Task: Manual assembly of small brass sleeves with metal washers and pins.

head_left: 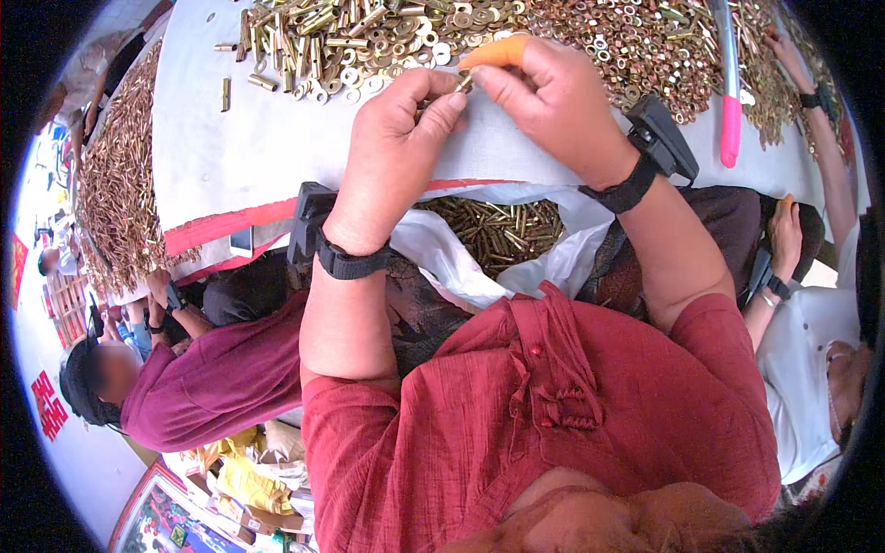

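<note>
My left hand (398, 138) is closed, thumb and forefinger pinching a small gold-coloured metal sleeve (465, 84) above the table's near edge. Another bit of gold metal shows under its curled fingers. My right hand (564, 103) is closed too, an orange cover on its forefinger, its fingertips meeting at the sleeve's far end. Anything small between them is hidden. Just beyond the hands lie loose gold sleeves (316, 55) and a spread of flat washers (406, 44). Copper and gold nuts (636, 55) are heaped past my right hand.
An open white plastic bag (581, 217) of gold metal pieces (498, 230) sits at my lap. A pink-capped tube (729, 129) lies on the pale tabletop (240, 157) at right. Co-workers sit on both sides. Another metal heap (120, 184) covers the left.
</note>
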{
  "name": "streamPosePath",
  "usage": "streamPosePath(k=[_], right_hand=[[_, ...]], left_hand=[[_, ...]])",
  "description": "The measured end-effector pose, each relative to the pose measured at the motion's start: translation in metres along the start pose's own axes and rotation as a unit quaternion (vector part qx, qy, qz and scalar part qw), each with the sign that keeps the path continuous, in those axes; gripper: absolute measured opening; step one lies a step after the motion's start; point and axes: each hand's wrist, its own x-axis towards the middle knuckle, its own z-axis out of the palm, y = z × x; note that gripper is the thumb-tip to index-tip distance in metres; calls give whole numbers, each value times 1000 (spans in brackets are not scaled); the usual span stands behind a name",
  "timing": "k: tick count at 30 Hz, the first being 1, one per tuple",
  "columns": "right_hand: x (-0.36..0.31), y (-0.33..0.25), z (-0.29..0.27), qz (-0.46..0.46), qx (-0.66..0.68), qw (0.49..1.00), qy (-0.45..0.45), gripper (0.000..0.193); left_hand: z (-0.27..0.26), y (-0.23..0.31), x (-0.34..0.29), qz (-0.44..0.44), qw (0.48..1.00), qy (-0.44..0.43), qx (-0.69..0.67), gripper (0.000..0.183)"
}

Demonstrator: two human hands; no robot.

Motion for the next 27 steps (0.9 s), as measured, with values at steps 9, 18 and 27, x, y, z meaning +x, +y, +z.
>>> streamPosePath(k=[9, 18, 27], right_hand=[[0, -1, 1, -41, 33, 999, 13, 16], [5, 14, -21, -10, -216, 970, -111, 29], [9, 1, -31, 12, -177, 980, -90, 21]], left_hand=[[0, 6, -1, -75, 987, -29, -141, 12], [-5, 1, 3, -57, 993, 31, -99, 13], [-5, -1, 2, -58, 993, 27, -95, 11]])
